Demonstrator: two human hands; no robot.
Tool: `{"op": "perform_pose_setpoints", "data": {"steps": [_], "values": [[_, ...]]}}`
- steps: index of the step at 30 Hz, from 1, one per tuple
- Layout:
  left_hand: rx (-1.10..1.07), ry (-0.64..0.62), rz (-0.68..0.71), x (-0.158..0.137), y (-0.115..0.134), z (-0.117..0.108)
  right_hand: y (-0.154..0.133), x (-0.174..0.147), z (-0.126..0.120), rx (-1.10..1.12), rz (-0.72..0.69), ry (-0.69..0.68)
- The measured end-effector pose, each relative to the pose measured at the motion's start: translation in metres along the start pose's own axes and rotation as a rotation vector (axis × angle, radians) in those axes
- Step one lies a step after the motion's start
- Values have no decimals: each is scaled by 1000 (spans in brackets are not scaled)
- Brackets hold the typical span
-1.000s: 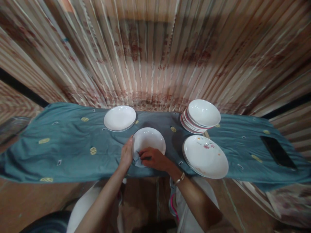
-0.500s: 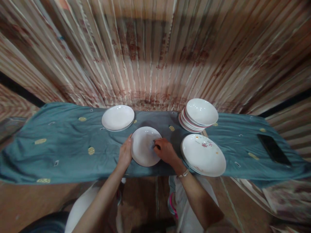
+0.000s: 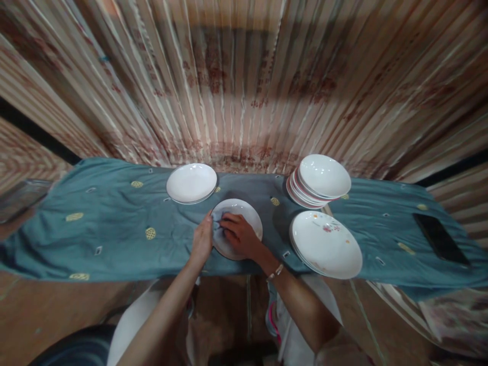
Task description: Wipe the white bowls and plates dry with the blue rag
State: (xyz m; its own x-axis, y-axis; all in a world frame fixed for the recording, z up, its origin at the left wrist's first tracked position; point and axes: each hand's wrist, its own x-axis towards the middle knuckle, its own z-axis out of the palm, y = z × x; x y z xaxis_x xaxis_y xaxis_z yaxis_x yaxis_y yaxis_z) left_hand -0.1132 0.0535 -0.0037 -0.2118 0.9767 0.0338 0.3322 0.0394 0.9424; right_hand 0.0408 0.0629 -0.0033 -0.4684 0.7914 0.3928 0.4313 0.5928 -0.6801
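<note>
In front of me a white plate (image 3: pixel 249 216) with a thin dark rim lies on the cloth-covered table. My left hand (image 3: pixel 202 238) grips its left edge, thumb over the rim. Reaching across the plate, my right hand (image 3: pixel 242 235) presses a small pale blue-grey cloth (image 3: pixel 217 219) against the inner left side. The fingers are bent over the cloth and hide part of it. Behind and to the left sits a short stack of white plates (image 3: pixel 191 183). On the right is a stack of flower-printed oval plates (image 3: pixel 328 249).
A stack of white bowls (image 3: pixel 324 175) stands at the back right. A dark phone (image 3: pixel 440 239) lies at the right end of the teal patterned tablecloth (image 3: pixel 118 249). Pleated curtains (image 3: pixel 244 101) hang right behind the table. A dark round object (image 3: pixel 76 351) is at the lower left.
My right hand has moved left across the plate with the cloth, from its right side to its left rim. My left hand still holds the edge. The view has shifted slightly.
</note>
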Motion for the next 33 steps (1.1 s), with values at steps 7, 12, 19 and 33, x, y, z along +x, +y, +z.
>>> {"op": "perform_pose_setpoints", "data": {"steps": [7,12,19,33], "values": [[-37,11,5,2,-3,-2,-11,-22,-6,119,-1,-148],[-51,-2,11,2,0,-3,-12,-36,-23,120,51,-231],[-71,-41,20,2,3,-2,-3,-42,-42,-149,147,-298],[-72,-39,-20,0,10,-6,23,-26,-33,-448,204,151]]}}
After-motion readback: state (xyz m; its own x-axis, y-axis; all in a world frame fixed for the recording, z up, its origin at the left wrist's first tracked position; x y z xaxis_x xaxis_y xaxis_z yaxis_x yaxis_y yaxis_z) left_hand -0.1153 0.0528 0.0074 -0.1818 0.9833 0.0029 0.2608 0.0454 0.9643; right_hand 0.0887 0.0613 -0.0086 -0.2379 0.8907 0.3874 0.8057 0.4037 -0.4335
